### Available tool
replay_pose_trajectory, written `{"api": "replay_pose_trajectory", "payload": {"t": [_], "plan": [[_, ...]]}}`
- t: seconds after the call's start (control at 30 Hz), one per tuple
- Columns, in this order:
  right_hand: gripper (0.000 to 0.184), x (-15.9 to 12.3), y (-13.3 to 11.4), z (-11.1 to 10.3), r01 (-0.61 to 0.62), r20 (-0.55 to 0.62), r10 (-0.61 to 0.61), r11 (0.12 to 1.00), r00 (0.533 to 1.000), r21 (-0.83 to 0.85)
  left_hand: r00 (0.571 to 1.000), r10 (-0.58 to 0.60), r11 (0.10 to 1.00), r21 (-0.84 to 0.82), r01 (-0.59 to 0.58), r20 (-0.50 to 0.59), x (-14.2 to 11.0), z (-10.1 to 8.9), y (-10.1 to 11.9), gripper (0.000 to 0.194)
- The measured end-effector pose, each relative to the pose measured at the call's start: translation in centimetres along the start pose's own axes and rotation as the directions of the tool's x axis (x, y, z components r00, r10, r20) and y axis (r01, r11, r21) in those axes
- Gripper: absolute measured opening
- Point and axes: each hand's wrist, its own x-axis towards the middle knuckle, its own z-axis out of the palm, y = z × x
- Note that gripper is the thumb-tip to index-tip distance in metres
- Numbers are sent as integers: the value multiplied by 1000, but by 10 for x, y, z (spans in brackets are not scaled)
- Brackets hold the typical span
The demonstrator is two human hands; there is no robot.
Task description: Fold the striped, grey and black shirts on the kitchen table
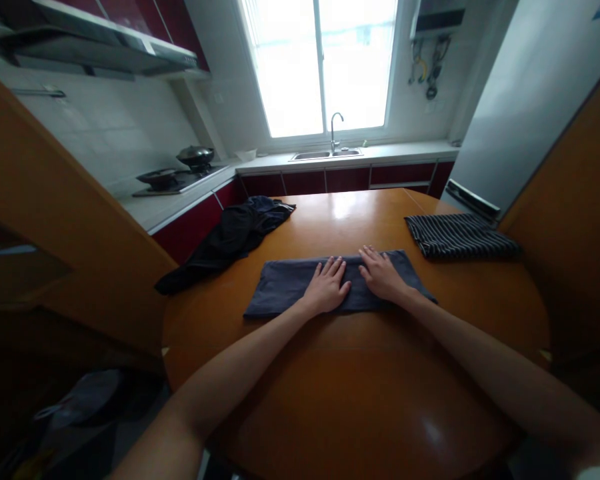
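I'm resting my left hand and right hand on a folded, rectangular slate-blue cloth. They're lying open, gripping nothing.

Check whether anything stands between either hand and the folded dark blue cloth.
Nothing visible does: the left hand and right hand both lie palm down on the dark blue cloth. The black garment lies off to the left and the striped cloth to the right, neither in between.
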Motion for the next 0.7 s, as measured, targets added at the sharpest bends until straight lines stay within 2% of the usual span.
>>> {"api": "replay_pose_trajectory", "payload": {"t": [0.2, 0.3, 0.43, 0.57, 0.7], "plan": [[68, 6, 43, 2, -189, 154, 198, 979, 968, -73, 1000, 3, 1000, 0, -3, 11, 3, -3, 1, 67], [64, 9, 58, 3, -232, 98, 238, 971, 966, -63, 1000, 1, 1000, -10, -1, 1, 3, -2, 0, 68], [50, 18, 84, -8, -240, -17, 240, 971, 971, -9, 1000, 2, 1000, -16, -3, -23, 2, 0, -1, 67], [36, 24, 106, -21, -184, -39, 184, 983, 982, 18, 1000, -1, 1000, -15, 0, -32, 2, 2, -1, 66], [32, 29, 115, -25, -179, -64, 181, 983, 981, 41, 1000, -3, 1000, -21, 2, -29, 2, 2, -1, 65]]}}
